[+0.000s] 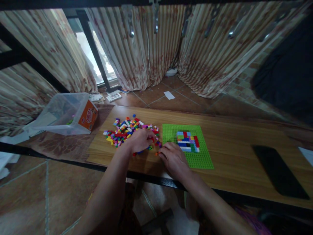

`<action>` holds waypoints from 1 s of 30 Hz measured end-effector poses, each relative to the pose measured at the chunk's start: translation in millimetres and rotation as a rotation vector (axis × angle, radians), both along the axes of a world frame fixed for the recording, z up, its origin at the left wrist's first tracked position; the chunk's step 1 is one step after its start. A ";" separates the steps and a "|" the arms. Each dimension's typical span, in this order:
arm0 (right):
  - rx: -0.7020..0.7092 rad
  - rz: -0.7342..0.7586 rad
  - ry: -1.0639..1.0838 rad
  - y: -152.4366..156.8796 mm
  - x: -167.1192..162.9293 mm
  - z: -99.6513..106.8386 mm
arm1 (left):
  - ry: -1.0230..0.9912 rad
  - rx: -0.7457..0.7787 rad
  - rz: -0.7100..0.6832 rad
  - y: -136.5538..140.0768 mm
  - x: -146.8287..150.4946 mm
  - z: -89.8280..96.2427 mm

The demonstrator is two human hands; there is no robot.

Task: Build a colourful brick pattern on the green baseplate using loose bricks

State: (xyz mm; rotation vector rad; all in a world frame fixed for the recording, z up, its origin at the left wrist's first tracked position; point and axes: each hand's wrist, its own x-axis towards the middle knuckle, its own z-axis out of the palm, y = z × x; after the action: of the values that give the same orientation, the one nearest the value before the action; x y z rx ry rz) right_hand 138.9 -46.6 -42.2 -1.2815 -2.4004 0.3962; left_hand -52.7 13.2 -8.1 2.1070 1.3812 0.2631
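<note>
A heap of small toy bricks in many colours lies on the wooden table. My left hand reaches over its right side, fingers bent together, with a bit of red brick at the fingertips. Close by, my right hand rests with curled fingers beside an orange brick; whatever its fingertips hold is hidden. The right hand partly covers the left edge of a green baseplate. On that plate sits a low, multicoloured brick build with white, blue, red and green parts.
A clear plastic box with an orange label stands left of the heap. A dark flat object lies at the table's right. The table's front edge has a black frame, and striped curtains hang behind.
</note>
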 end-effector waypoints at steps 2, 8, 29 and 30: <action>0.001 -0.005 0.039 0.6 -0.2 -0.4 | 0.019 0.028 0.000 0.6 0.2 0.8; 0.017 -0.140 0.304 11.3 21.3 12.7 | 0.060 0.047 0.015 0.0 1.6 6.0; -0.048 -0.458 0.511 55.3 112.8 -7.1 | 0.029 0.021 0.027 1.1 0.4 7.3; -0.070 -0.463 0.519 56.0 112.3 -8.8 | 0.029 0.017 0.026 1.2 0.1 6.8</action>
State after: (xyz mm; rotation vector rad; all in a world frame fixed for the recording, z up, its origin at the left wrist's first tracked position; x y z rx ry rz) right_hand 251.3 9.4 -51.1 -1.4919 -1.6230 0.5882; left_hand -52.6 14.5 -1.3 2.1159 1.4288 0.2568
